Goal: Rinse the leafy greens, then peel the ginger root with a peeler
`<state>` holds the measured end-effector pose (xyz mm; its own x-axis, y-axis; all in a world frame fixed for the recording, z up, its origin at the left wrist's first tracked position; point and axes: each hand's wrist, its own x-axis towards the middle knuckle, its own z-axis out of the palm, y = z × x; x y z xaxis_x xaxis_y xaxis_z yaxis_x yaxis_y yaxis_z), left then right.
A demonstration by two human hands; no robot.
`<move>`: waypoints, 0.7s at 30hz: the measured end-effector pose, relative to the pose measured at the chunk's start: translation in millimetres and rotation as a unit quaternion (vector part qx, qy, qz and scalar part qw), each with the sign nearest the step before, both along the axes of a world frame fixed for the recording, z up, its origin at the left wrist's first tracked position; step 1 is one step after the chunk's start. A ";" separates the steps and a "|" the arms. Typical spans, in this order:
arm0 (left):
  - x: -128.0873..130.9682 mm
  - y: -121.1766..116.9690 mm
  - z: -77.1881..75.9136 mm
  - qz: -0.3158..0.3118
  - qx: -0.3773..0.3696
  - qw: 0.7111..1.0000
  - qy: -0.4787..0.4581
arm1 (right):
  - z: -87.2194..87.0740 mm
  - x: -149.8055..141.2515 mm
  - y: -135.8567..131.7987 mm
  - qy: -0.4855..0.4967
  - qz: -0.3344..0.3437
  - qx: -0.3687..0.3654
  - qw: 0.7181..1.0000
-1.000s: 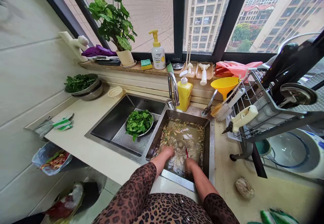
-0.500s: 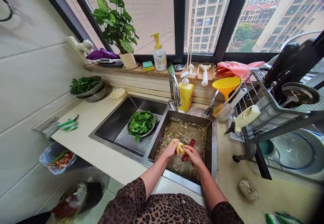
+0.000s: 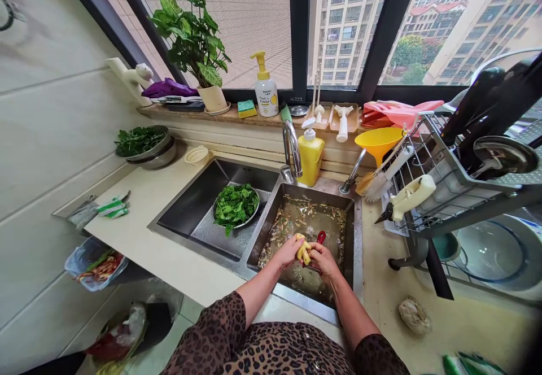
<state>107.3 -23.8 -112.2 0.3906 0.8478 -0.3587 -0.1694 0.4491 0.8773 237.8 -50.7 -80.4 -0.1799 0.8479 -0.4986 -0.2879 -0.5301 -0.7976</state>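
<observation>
My left hand [image 3: 289,252] is closed around a knobby yellow piece of ginger [image 3: 304,252], above the water of the right sink basin [image 3: 350,234]. Closed on a red-handled peeler [image 3: 321,237], my right hand [image 3: 324,258] is beside the ginger, and its fingertips seem to touch it. The handle's looped end sticks up past the fingers. Most of the peeler's head is hidden by the right hand. Brown peel scraps [image 3: 296,208] float on the cloudy water below both hands.
In the left basin [image 3: 178,208] is a bowl of green leaves [image 3: 236,206]. A faucet [image 3: 292,149] and a yellow pump bottle [image 3: 310,159] stand behind the sink. To the right are a wire utensil rack [image 3: 436,194] and a garlic-like bulb [image 3: 414,315].
Both hands have risen out of the water, bringing up the ginger and the peeler. Over the last half second the ginger has turned a little between the hands.
</observation>
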 end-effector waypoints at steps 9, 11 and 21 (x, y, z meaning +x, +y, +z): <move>0.2 3.1 5.5 -0.014 0.113 0.982 0.154 | -22.1 -8.3 -2.3 -0.068 -0.015 0.070 0.995; 0.9 3.1 6.7 -0.018 0.084 0.986 0.144 | -23.9 -6.8 -2.8 -0.051 -0.001 0.077 0.996; -0.5 1.8 12.3 -0.004 0.027 0.995 0.099 | -8.9 -2.8 -3.7 -0.021 0.011 0.035 0.999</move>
